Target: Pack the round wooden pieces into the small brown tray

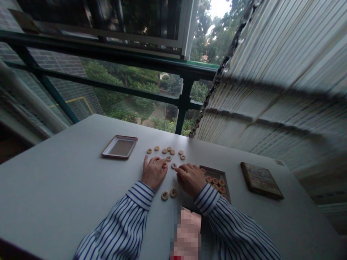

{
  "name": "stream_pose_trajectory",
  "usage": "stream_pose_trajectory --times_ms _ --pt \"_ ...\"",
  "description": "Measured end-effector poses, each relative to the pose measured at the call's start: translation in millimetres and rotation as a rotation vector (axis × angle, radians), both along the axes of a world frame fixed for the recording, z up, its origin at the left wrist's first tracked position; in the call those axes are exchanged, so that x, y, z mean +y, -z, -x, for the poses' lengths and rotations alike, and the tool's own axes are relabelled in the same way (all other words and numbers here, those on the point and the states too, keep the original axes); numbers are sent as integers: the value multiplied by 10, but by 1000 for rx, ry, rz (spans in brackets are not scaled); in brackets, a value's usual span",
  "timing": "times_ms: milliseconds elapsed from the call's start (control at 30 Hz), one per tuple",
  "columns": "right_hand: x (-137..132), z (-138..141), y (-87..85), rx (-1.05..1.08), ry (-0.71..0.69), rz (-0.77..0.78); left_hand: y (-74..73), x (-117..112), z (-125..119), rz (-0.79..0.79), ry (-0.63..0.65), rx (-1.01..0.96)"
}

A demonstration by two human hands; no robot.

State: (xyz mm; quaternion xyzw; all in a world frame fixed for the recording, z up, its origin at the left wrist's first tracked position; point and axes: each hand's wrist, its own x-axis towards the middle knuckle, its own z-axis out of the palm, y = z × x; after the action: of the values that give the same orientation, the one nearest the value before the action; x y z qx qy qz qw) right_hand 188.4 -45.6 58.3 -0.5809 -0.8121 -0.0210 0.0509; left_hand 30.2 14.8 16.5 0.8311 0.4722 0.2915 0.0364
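Round wooden game pieces (pixel 168 152) lie scattered on the white table (pixel 67 187). My left hand (pixel 153 172) rests on the table with its fingers curled beside a red-marked piece (pixel 165 165). My right hand (pixel 190 178) is curled over the table, its fingertips next to another piece (pixel 174 165). Two more pieces (pixel 168 194) lie between my wrists. A shallow box (pixel 217 182) holding several red-marked pieces sits just right of my right hand. Whether either hand pinches a piece is hidden by the fingers.
An empty red-rimmed tray (pixel 119 147) lies at the left of the pieces. A folded board or box lid (pixel 261 180) lies at the right. A window with a dark railing (pixel 114 57) runs behind the table, and a striped curtain (pixel 276 90) hangs at the right.
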Motion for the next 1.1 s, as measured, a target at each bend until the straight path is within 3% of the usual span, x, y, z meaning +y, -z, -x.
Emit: stream_pose_trajectory --times_ms 800,1100 --pt "-3 -22 10 5 -10 -11 -40 16 -20 -97 4 -83" --pt "-8 -158 -176 139 41 -97 -136 -53 -38 -114 41 -129"
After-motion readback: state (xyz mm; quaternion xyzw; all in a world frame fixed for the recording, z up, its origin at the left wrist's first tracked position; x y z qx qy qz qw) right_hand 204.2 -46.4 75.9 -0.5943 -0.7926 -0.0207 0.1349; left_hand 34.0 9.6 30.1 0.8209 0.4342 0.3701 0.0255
